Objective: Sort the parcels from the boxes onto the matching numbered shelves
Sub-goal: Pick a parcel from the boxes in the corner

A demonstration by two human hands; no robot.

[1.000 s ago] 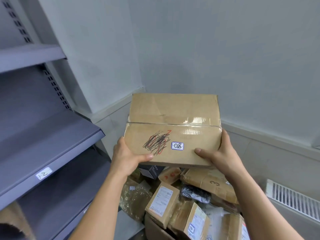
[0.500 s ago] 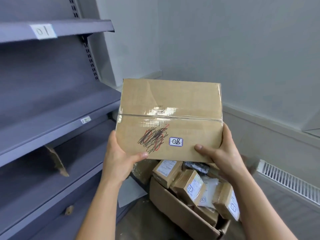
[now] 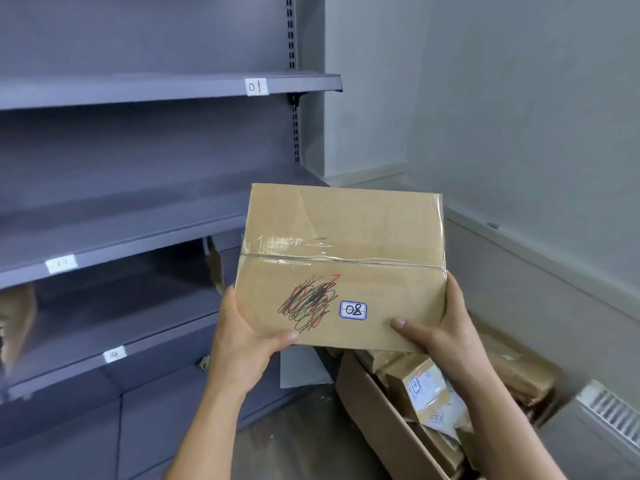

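Observation:
A taped brown cardboard parcel [image 3: 343, 244] with a black and red scribble and a white label reading 08 [image 3: 353, 310] is held up in front of me. My left hand [image 3: 242, 344] grips its lower left corner, thumb on top. My right hand [image 3: 440, 332] grips its lower right corner, thumb on the top face. A grey metal shelf unit [image 3: 138, 216] stands to the left, with a tag 01 [image 3: 257, 86] on its upper shelf edge and two blurred tags lower down. An open cardboard box [image 3: 377, 414] of small parcels sits on the floor below the parcel.
Torn cardboard pieces [image 3: 216, 268] lie on a lower shelf. Grey walls meet in a corner behind the parcel. A white floor vent [image 3: 613, 414] runs along the right wall. More brown parcels [image 3: 519, 375] lie beside the box.
My view has swung left toward the shelf unit, so the 01 shelf and lower shelves fill the left side. Both hands keep the same hold on the 08 parcel.

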